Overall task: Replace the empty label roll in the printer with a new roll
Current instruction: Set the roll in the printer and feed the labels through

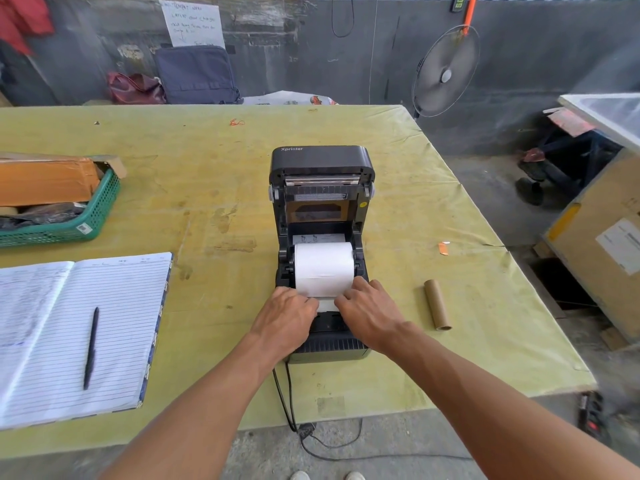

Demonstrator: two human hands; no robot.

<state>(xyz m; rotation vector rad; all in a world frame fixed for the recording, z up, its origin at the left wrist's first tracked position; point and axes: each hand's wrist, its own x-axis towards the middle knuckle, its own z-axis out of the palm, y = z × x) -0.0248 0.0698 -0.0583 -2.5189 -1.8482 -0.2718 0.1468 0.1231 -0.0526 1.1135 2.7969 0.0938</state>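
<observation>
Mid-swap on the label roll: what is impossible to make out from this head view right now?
1. Head view: whether the left hand and right hand pinch or just press the paper strip; their knuckles hide the fingertips.
2. The printer feed slot and guides: covered by both hands.
3. The wall notice handwriting: too small, blurred.
4. The green basket: cut off by the left edge.
</observation>
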